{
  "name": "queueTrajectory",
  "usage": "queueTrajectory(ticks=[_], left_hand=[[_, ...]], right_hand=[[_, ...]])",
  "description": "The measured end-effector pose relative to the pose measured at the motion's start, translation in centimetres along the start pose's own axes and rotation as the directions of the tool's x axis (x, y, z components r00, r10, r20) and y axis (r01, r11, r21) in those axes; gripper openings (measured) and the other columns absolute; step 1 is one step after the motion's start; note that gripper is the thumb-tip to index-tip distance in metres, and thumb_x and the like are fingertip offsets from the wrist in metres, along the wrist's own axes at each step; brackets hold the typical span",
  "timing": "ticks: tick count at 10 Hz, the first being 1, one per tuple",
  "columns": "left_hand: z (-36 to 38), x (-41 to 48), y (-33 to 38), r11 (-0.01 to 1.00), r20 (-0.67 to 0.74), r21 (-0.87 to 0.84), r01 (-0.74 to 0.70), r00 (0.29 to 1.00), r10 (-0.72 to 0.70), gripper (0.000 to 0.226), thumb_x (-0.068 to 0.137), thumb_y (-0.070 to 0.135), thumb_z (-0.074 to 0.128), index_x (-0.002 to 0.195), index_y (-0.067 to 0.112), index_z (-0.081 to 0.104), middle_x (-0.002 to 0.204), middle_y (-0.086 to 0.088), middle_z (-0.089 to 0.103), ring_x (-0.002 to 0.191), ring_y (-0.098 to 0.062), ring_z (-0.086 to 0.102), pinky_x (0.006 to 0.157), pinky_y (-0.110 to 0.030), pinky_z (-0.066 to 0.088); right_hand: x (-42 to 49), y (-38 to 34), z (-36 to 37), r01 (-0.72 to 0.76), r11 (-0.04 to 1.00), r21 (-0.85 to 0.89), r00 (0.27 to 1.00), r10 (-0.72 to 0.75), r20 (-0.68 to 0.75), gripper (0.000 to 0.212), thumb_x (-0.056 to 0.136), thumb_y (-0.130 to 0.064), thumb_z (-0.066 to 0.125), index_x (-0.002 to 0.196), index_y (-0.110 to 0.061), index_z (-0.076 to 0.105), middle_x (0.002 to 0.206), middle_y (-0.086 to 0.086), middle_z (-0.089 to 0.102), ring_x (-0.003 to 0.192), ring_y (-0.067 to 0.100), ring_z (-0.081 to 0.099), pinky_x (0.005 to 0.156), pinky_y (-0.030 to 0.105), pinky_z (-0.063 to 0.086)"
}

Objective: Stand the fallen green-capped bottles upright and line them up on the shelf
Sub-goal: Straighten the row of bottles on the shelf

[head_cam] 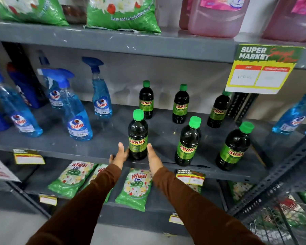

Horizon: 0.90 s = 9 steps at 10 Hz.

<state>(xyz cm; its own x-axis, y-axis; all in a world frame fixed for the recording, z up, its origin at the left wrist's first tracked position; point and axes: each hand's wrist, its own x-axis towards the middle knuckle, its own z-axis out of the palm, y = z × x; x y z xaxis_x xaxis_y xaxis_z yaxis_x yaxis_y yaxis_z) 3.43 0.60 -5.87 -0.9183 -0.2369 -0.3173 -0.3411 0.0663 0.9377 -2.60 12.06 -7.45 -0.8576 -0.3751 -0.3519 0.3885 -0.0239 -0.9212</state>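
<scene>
Shelf (104,131): spray bottles (78,121) left of green-capped bottles (187,140).

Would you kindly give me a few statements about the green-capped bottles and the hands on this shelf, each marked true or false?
1. Six green-capped bottles stand upright on the middle shelf. True.
2. The front-left bottle lies on its side. False: it stands upright, like the rest.
3. The left hand and the right hand flank the base of the front-left bottle. True.
4. The right hand has its grip closed around the front-right bottle. False: nothing touches that bottle; the right hand is open beside the front-left bottle.
5. The blue spray bottles stand to the right of the hands. False: most stand to the left.
</scene>
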Motion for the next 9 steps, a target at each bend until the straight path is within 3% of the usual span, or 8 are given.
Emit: queueTrajectory(ticks=[1, 3, 4, 5, 6, 7, 8, 9], left_hand=[[-0.3, 1.4, -1.3, 1.0, 0.004, 0.012, 0.019, 1.0, -0.019, 0.11, 0.055, 0.093, 0.014, 0.141, 0.026, 0.028, 0.158, -0.001, 0.011, 0.146, -0.02, 0.0, 0.121, -0.044, -0.007], [-0.5, 1.6, -1.8, 0.999, 0.097, 0.019, -0.042, 0.995, 0.04, 0.069, 0.089, 0.052, -0.009, 0.145, 0.019, 0.014, 0.156, -0.006, 0.014, 0.146, -0.016, 0.004, 0.116, -0.039, -0.018], [0.0, 3.0, -2.0, 0.998, -0.096, 0.041, 0.042, 0.995, -0.038, 0.087, 0.077, 0.073, -0.004, 0.144, 0.023, 0.023, 0.155, -0.007, 0.021, 0.146, -0.019, 0.004, 0.118, -0.038, -0.014], [0.6, 2.3, -2.6, 0.987, -0.319, 0.141, -0.077, 0.94, 0.119, 0.074, 0.085, 0.066, 0.018, 0.131, 0.014, 0.045, 0.142, -0.016, 0.043, 0.137, -0.031, 0.03, 0.118, -0.044, 0.014], [3.4, -1.0, -3.3, 0.807, -0.373, 0.508, -0.302, 0.767, 0.522, 0.046, 0.088, 0.043, 0.03, 0.086, 0.003, 0.054, 0.088, -0.012, 0.051, 0.081, -0.026, 0.051, 0.079, -0.039, 0.044], [6.0, -1.8, -3.5, 0.71, -0.152, 0.559, -0.429, 0.789, 0.596, 0.049, 0.082, 0.047, 0.024, 0.082, 0.008, 0.054, 0.085, -0.004, 0.05, 0.076, -0.022, 0.051, 0.075, -0.034, 0.045], [10.5, -0.7, -1.6, 0.835, -0.083, 0.268, -0.48, 0.852, 0.516, 0.055, 0.085, 0.05, 0.024, 0.109, 0.012, 0.056, 0.108, -0.002, 0.056, 0.104, -0.019, 0.053, 0.098, -0.032, 0.041], [13.3, 0.9, 0.2, 0.946, -0.083, -0.13, -0.296, 0.954, 0.287, 0.059, 0.094, 0.044, 0.024, 0.131, 0.003, 0.042, 0.139, -0.012, 0.044, 0.13, -0.026, 0.039, 0.115, -0.039, 0.026]], right_hand=[[0.4, 0.3, 0.0, -0.008, 0.996, 0.086, 1.0, 0.006, 0.024, 0.061, 0.093, -0.049, 0.028, 0.143, -0.014, 0.022, 0.155, 0.003, 0.019, 0.142, 0.018, 0.017, 0.115, 0.034, 0.013], [0.6, 0.1, -0.2, -0.034, 0.991, 0.13, 0.999, 0.03, 0.033, 0.056, 0.095, -0.041, 0.033, 0.141, -0.01, 0.028, 0.153, 0.005, 0.025, 0.14, 0.02, 0.024, 0.114, 0.033, 0.017], [-0.7, -0.2, -0.2, 0.051, 0.997, 0.059, 0.998, -0.048, -0.037, 0.045, 0.096, -0.028, 0.039, 0.137, -0.011, 0.036, 0.139, 0.0, 0.04, 0.133, 0.016, 0.034, 0.108, 0.027, 0.025], [-2.4, 1.0, -1.2, 0.246, 0.969, -0.006, 0.956, -0.244, -0.16, 0.027, 0.094, -0.013, 0.042, 0.116, -0.016, 0.057, 0.117, 0.001, 0.054, 0.11, 0.018, 0.052, 0.094, 0.025, 0.039], [-5.1, 3.0, -4.6, 0.413, 0.907, -0.083, 0.811, -0.408, -0.418, 0.019, 0.082, -0.021, 0.044, 0.067, -0.019, 0.055, 0.069, 0.002, 0.055, 0.066, 0.019, 0.049, 0.063, 0.027, 0.041], [-6.2, 2.9, -7.1, 0.449, 0.881, -0.147, 0.671, -0.442, -0.595, 0.018, 0.078, -0.031, 0.042, 0.072, -0.015, 0.049, 0.071, 0.002, 0.048, 0.07, 0.019, 0.044, 0.065, 0.022, 0.04], [-6.9, 1.0, -9.4, 0.443, 0.895, -0.06, 0.648, -0.366, -0.668, 0.021, 0.094, -0.026, 0.043, 0.107, -0.013, 0.052, 0.108, 0.007, 0.051, 0.102, 0.019, 0.047, 0.08, 0.007, 0.037], [-6.8, 0.0, -10.2, 0.333, 0.942, -0.03, 0.764, -0.288, -0.577, 0.041, 0.097, -0.025, 0.039, 0.134, -0.01, 0.038, 0.137, 0.007, 0.043, 0.127, 0.019, 0.039, 0.1, 0.015, 0.03]])
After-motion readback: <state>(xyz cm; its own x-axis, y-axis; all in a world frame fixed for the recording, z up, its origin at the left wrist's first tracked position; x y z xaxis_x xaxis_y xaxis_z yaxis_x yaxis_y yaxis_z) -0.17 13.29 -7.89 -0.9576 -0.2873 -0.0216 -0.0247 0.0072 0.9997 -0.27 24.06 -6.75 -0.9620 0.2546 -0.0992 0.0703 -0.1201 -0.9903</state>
